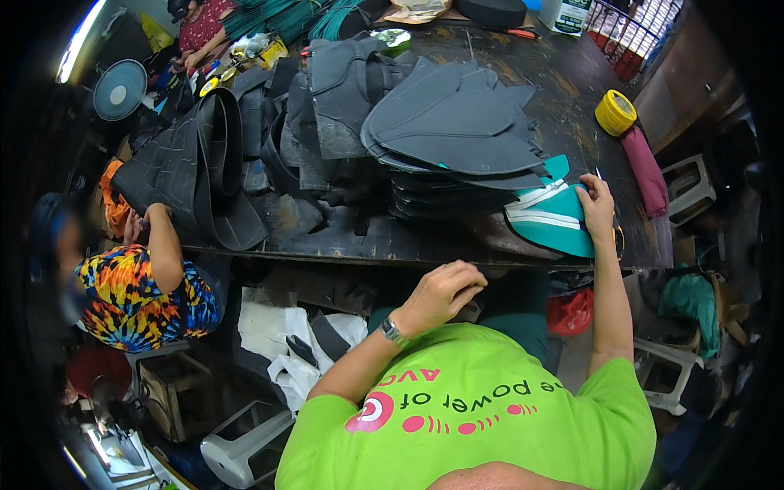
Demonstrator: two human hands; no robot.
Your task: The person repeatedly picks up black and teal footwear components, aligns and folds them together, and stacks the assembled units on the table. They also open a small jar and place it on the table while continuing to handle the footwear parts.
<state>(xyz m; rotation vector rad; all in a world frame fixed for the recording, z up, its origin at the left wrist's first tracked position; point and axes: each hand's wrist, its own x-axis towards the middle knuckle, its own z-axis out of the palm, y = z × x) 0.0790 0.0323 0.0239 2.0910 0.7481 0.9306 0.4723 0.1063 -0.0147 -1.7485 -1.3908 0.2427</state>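
Note:
A teal curved panel (555, 229) with white strips lies at the table's front edge, right of the middle. My right hand (599, 208) is at its right edge, fingers bent and the thumb against the panel. Something thin and pale sticks up by those fingers, too small to name. My left hand (443, 296), with a watch on the wrist, hangs in front of the table edge over my lap. Its fingers are curled together, and whatever may be in them is hidden. Beside the panel stands a tall stack of dark grey cut pieces (449, 114), with teal showing underneath.
More dark sheets (192, 167) are piled leftward, where a co-worker in a colourful shirt (147, 298) handles them. Another person (200, 33) sits at the far left. A yellow tape roll (615, 113) and a maroon roll (645, 171) lie rightward. White stools (245, 445) stand around.

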